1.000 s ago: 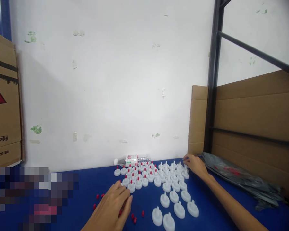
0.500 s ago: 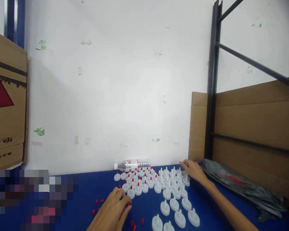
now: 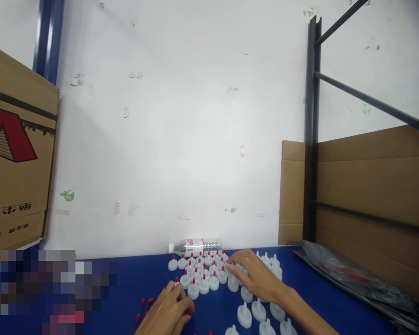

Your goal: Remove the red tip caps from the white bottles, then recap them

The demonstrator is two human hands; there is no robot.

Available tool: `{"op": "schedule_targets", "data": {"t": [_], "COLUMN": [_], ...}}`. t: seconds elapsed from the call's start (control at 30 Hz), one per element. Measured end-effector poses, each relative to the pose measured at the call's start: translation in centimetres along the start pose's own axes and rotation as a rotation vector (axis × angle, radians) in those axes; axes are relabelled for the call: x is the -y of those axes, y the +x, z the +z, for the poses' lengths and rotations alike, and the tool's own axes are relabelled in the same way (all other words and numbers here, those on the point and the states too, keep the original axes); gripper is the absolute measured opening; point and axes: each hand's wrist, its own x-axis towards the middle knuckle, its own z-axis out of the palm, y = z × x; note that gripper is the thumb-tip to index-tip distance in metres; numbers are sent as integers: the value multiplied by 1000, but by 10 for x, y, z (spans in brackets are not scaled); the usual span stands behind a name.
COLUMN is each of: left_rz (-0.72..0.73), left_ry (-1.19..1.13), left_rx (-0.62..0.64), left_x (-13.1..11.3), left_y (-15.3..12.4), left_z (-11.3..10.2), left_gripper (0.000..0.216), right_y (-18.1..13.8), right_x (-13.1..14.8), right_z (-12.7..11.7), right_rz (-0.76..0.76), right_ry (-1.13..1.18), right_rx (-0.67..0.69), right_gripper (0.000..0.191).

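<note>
Several white spout caps (image 3: 193, 291) stand upright in rows on the blue table, many with a small red tip on the spout. Other white spout caps (image 3: 244, 316), without red tips, stand to the right and nearer me. My left hand (image 3: 169, 307) is low over the table, fingers curled, a small red tip (image 3: 188, 311) showing between thumb and index finger. Loose red tips (image 3: 143, 301) lie left of it. My right hand (image 3: 254, 277) reaches over the caps, thumb and index fingertips close together beside the red-tipped ones; what they pinch, if anything, is hidden.
A clear plastic bottle (image 3: 194, 247) lies on its side against the white wall. A cardboard box (image 3: 17, 186) stands at left. At right are a dark metal rack (image 3: 311, 130), cardboard sheets (image 3: 373, 181) and a grey plastic bag (image 3: 352, 272) on the blue table (image 3: 125, 274).
My right hand has moved left from the far right edge of the caps to beside the red-tipped ones. My left hand stays near the loose red tips. The view has shifted slightly.
</note>
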Motion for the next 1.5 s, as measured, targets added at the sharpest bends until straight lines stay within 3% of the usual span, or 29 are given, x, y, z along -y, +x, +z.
{"op": "schedule_targets", "data": {"t": [0.1,0.27,0.43,0.7,0.83,0.97,1.13,1.23,1.33,1.4,1.5], "left_rz": [-3,-59,-48,-34,22,64,105,152,183,80,-189], "left_ry": [-39,-76,-74,14,29,80,98,72,-69,-227,-401], "left_rx": [29,42,-66,-219,-231,-129,-109,-93,-89,-100,-94], "left_x": [-8,-17,-22,-31,-34,-42,-47,-44,-42,-44,-47], "left_y": [-2,-4,0,-1,-1,1,0,-1,-2,-3,-3], "left_z": [-15,-35,-46,-50,-47,-51,-58,-53,-48,-51,-66], "left_gripper": [13,15,20,20,34,23,15,10,34,46,53], "right_y": [-1,-1,-2,-5,-9,-11,-12,-11,-10,-8,-4], "right_x": [13,11,8,38,62,73,79,87,91,85,62], "right_z": [4,15,16,-6,7,26,27,25,22,16,2], "right_rz": [-112,-148,-107,-8,-217,-521,-518,-600,-680,-686,-621], "right_ry": [28,-28,-66,-19,-39,-62,32,58,18,-37,-70], "right_rx": [62,111,147,-80,-37,-6,-46,-104,-112,-89,-118], "right_gripper": [41,44,44,37,25,15,12,12,17,19,26]}}
